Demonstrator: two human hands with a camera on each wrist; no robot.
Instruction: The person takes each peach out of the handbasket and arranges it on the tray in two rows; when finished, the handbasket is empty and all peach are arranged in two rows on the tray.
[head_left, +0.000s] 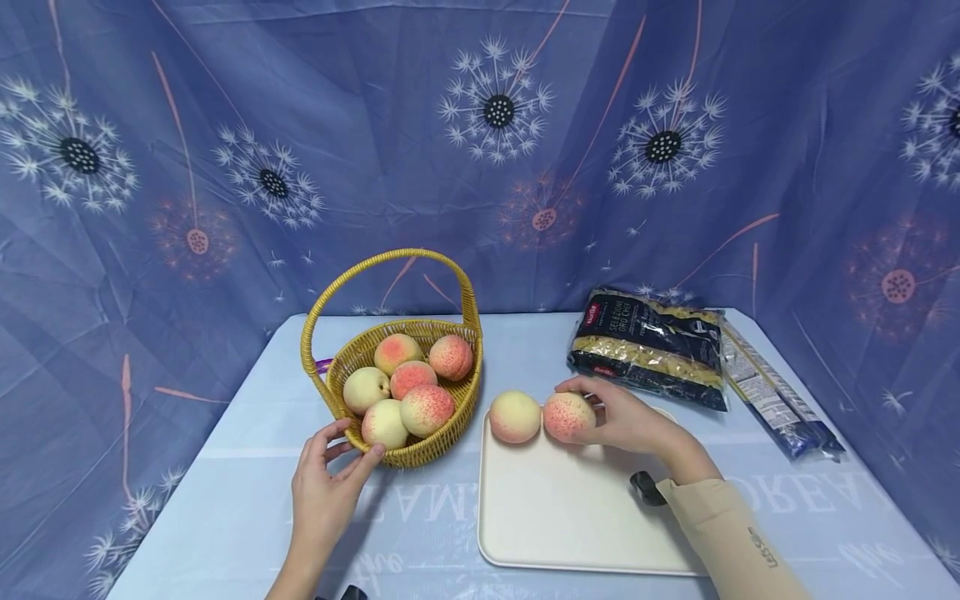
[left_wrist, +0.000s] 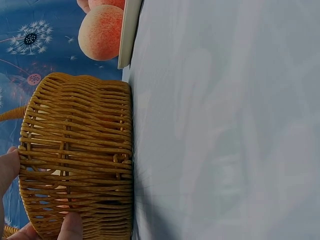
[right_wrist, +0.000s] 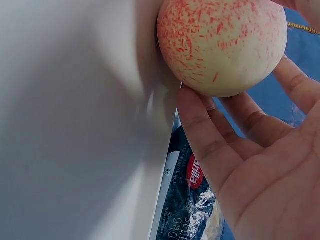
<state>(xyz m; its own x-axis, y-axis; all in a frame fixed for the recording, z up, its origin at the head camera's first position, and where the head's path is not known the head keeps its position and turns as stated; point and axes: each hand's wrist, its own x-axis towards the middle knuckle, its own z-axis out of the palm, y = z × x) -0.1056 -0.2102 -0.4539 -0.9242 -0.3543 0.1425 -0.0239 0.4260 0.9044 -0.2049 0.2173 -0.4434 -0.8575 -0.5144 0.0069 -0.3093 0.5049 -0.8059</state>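
Observation:
A yellow wicker basket (head_left: 442,442) with a tall arched handle stands on the left side of the table, holding several peaches (head_left: 413,379). My left hand (head_left: 330,483) grips its near left rim between thumb and fingers; the left wrist view shows the fingertips against the woven side (left_wrist: 80,145). Two more peaches are at the far edge of a cream tray (head_left: 570,517). Around the right one, a red-speckled peach (head_left: 566,418), my right hand (head_left: 622,421) curls its thumb and fingers. The pale peach (head_left: 514,417) sits just left of it.
Behind the tray lies a dark bag of pasta (head_left: 648,346), with a flat blue and white packet (head_left: 783,392) to its right. A dandelion-print cloth (head_left: 390,167) hangs behind the table. Something small and purple (head_left: 323,365) shows behind the basket's left side.

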